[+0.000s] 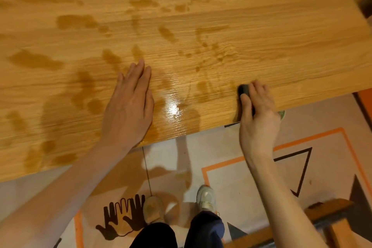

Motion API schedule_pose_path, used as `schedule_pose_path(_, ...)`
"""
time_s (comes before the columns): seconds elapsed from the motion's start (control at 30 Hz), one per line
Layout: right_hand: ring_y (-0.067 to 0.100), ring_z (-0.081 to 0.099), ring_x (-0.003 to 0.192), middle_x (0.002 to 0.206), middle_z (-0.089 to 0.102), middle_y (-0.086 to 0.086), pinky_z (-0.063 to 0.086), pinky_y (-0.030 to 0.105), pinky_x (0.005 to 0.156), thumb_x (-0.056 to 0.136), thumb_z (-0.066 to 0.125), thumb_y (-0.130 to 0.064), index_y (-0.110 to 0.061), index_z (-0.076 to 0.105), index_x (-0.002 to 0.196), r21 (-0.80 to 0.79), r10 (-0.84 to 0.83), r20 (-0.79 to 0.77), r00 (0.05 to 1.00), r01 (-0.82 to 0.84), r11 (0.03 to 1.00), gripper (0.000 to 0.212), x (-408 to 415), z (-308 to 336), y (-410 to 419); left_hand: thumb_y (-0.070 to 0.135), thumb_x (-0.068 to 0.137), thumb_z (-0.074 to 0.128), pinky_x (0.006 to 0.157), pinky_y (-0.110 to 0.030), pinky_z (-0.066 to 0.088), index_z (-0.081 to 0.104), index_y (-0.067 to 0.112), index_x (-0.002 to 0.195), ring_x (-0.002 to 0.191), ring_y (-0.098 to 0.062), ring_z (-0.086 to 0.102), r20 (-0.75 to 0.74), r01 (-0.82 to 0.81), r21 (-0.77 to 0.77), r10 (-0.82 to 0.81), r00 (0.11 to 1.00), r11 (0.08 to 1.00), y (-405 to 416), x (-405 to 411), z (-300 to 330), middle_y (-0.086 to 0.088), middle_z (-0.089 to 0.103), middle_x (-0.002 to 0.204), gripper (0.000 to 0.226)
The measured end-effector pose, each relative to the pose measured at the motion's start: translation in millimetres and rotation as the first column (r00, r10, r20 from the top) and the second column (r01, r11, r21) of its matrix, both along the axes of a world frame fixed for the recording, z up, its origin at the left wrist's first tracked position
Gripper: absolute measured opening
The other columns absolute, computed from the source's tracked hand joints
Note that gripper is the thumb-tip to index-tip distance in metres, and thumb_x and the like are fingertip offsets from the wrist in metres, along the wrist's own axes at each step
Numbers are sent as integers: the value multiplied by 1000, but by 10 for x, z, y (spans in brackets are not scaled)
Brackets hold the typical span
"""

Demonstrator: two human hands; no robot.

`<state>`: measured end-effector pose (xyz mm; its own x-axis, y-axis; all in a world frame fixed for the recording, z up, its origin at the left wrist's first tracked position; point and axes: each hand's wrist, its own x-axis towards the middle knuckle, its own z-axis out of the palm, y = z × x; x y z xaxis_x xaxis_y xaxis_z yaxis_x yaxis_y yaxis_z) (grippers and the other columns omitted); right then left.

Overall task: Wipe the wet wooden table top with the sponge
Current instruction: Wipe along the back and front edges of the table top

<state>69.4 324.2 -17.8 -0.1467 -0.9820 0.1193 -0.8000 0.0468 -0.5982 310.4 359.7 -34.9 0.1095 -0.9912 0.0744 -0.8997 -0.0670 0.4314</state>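
The wooden table top (pixel 251 16) stretches across the view, with dark wet patches and streaks over its left and middle parts and a shiny puddle near its front edge. My left hand (pixel 128 104) lies flat on the wood, palm down, fingers together, holding nothing. My right hand (pixel 257 115) presses a dark sponge (pixel 244 89) onto the table close to the front edge, right of the puddle. Most of the sponge is hidden under my fingers and palm.
Below the table's front edge is a pale floor mat (pixel 231 177) with orange lines, black triangles and hand prints. My two feet (pixel 206 197) stand on it. A wooden stool or bench (pixel 330 211) sits at the lower right.
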Motion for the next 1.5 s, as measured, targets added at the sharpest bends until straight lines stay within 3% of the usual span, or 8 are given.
schedule_pose_path(0.27, 26, 47, 134, 136, 58, 12, 34, 40, 115, 93, 62, -12, -2, 63, 125, -68, 520, -100, 848, -527, 847, 33, 909, -39, 339, 23, 111, 30, 128, -40, 13, 33, 4, 156, 155, -20, 19, 2, 12, -27, -12, 1000, 1000, 5, 19, -42, -8, 23, 167, 49)
schedule_pose_path(0.4, 23, 36, 142, 143, 50, 9, 22, 41, 121, 96, 56, -10, -5, 58, 131, 33, 348, 18, 937, -348, 937, 35, -8, 30, -105, 23, 111, 32, 128, -31, 5, 28, 7, 158, 156, -17, 15, -1, -54, -1, 54, 999, 999, -8, 11, -53, -5, 20, 168, 50)
schedule_pose_path(0.53, 14, 37, 141, 141, 53, 4, 29, 45, 118, 96, 58, -13, -5, 60, 129, 16, 17, 158, 987, -20, 1000, 34, -438, 58, -431, 23, 110, 33, 127, -26, -1, 25, 10, 159, 156, -13, 10, -70, -135, -17, 133, 989, 991, -34, 30, -46, -2, 16, 169, 52)
schedule_pose_path(0.63, 12, 35, 143, 142, 52, 1, 28, 45, 119, 96, 59, -11, -8, 60, 129, 5, 187, 192, 963, -191, 982, 33, -273, 16, -181, 26, 110, 32, 125, -21, -5, 26, 8, 159, 156, -10, 9, -139, -257, -56, 248, 959, 965, -37, 44, -46, -3, 18, 168, 53)
schedule_pose_path(0.77, 14, 31, 145, 146, 46, -2, 23, 39, 121, 95, 57, -14, -11, 55, 134, 5, 583, 84, 808, -585, 811, 39, -383, -10, -29, 32, 109, 27, 125, -20, -7, 21, 7, 160, 155, -7, 3, -44, -283, -7, 282, 958, 959, -78, 41, -75, -5, 14, 169, 57)
schedule_pose_path(1.07, 27, 33, 143, 142, 52, 8, 27, 49, 118, 97, 57, -11, -9, 60, 129, 68, 474, 171, 864, -491, 869, 33, -117, 91, -1195, 33, 108, 29, 126, -22, 1, 28, 10, 158, 156, -16, 15, -11, -275, -30, 275, 961, 961, -58, 54, -148, -2, 21, 168, 55)
schedule_pose_path(1.33, 30, 35, 142, 143, 50, 7, 22, 47, 120, 96, 54, -9, -10, 60, 128, 73, 759, 80, 646, -763, 642, 33, -658, 25, -470, 28, 107, 32, 128, -30, 6, 29, 8, 158, 156, -20, 16, 2, -275, -27, 275, 961, 961, -69, 37, -108, -5, 22, 168, 54)
schedule_pose_path(1.5, 24, 28, 145, 146, 48, 7, 12, 38, 122, 100, 51, -13, -9, 57, 133, 118, 596, 72, 800, -600, 791, 34, 38, 72, -1306, 28, 107, 33, 128, -28, 5, 28, 10, 159, 157, -16, 14, -2, -297, 12, 298, 955, 955, -69, 18, -79, -4, 21, 168, 55)
